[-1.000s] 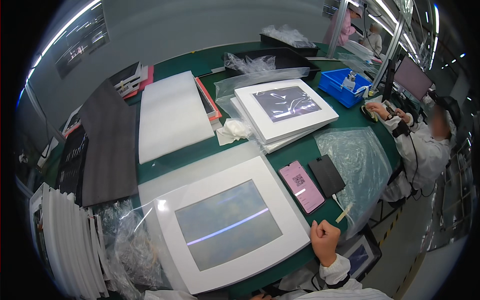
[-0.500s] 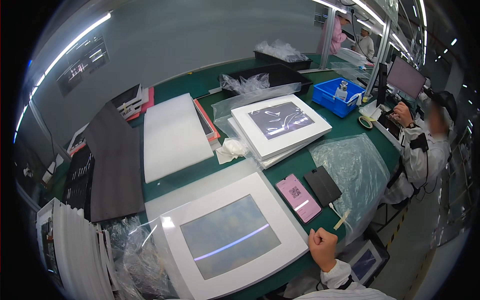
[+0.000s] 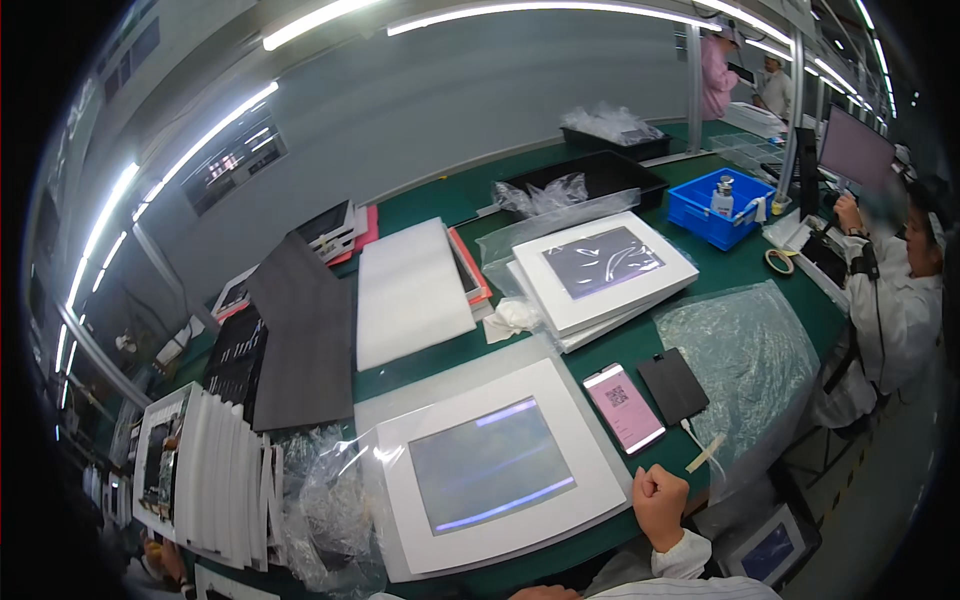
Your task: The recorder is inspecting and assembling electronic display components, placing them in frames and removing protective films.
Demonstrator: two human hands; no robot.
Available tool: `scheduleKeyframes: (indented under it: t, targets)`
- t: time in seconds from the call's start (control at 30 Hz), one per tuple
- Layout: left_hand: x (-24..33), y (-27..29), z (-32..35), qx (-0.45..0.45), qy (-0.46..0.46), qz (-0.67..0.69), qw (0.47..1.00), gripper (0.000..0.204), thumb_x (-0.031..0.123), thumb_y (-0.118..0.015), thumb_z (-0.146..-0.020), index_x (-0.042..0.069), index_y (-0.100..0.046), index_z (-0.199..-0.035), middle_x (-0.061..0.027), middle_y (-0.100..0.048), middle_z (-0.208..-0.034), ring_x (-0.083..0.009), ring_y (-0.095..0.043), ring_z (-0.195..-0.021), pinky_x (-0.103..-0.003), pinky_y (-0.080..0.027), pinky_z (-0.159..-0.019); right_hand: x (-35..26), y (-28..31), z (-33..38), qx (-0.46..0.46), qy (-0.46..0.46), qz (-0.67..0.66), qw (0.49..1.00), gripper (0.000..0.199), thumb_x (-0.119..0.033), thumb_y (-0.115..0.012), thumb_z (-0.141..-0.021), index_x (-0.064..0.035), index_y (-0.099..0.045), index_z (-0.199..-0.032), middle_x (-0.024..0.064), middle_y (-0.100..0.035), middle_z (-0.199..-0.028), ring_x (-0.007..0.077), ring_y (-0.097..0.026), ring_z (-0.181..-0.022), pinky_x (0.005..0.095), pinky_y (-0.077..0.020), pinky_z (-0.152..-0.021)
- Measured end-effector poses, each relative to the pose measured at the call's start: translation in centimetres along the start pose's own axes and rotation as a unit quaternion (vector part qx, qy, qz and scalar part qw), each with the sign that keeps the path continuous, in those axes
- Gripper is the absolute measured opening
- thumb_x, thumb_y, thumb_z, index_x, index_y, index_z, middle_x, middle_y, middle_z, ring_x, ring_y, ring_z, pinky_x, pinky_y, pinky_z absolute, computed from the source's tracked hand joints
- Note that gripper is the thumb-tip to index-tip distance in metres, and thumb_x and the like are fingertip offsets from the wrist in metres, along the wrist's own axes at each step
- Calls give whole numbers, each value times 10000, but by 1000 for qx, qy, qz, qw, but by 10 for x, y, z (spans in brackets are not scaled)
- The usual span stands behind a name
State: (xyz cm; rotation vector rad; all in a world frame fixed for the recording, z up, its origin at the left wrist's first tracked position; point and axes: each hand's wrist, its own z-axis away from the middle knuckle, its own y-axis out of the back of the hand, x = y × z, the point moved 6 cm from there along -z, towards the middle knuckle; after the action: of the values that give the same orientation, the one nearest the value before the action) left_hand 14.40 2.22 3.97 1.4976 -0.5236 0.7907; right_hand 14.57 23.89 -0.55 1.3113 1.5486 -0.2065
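Observation:
My right hand (image 3: 660, 505) is curled into a fist at the table's front edge, with nothing seen in it. Just beyond it lie a phone (image 3: 624, 408) with a code on its pink screen and a black flat box (image 3: 674, 386) with a white cable. To its left, a white-framed display panel (image 3: 402, 470) lies face up on foam sheeting, partly under clear film, with light reflected in its screen. Only a sliver of my left hand (image 3: 545, 593) shows at the lower edge; its fingers are hidden.
Another framed panel (image 3: 548, 300) lies stacked behind. White foam (image 3: 412, 300), dark foam (image 3: 300, 350) and upright panels (image 3: 215, 470) stand leftward. Clear plastic (image 3: 740, 345), a blue bin (image 3: 715, 225) and a tape roll (image 3: 778, 262) lie right. A co-worker (image 3: 890, 310) sits at the right.
The view has tilted up and turned left, so the table's things appear farther right. More wall and lights show, and a sliver of my left hand appears. My right hand stays a fist.

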Motion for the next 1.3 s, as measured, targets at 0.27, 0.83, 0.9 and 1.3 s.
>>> scheduleKeyframes:
  t: [0.27,0.83,0.9,1.3]
  targets:
    - [-49,94,78,477,207,-37,853,163,-50,-587,-796,-19,-659,-939,-126,-673,-907,-187,-650,-833,-281,-500,-729,11,-2,0,-24,-63,-94,993,259,35,-665,-762,-26,-441,-648,32,-373,-506,112,-347,-424,281,-251,-418]
    - [-99,126,222,574,468,-310,596,397,-47,-672,-704,62,-588,-1076,-105,-560,-944,-304,-537,-940,-412,-428,-848,0,-4,-2,-96,-1,-81,992,70,14,-619,-804,2,-581,-862,41,-516,-732,91,-334,-484,255,-260,-462]
    - [-102,127,224,540,466,-345,609,437,-42,-688,-694,73,-577,-1102,-107,-556,-947,-311,-534,-937,-415,-429,-846,1,-4,-2,-91,-2,-88,992,66,13,-617,-806,4,-579,-860,39,-514,-733,87,-329,-488,253,-257,-462]
    - [-138,150,252,686,409,-150,583,219,197,-685,-817,43,-654,-969,-95,-621,-761,-245,-622,-743,-349,-469,-662,8,-6,0,-87,-14,-107,990,45,13,-586,-840,6,-563,-878,-22,-503,-775,26,-282,-540,202,-222,-482]
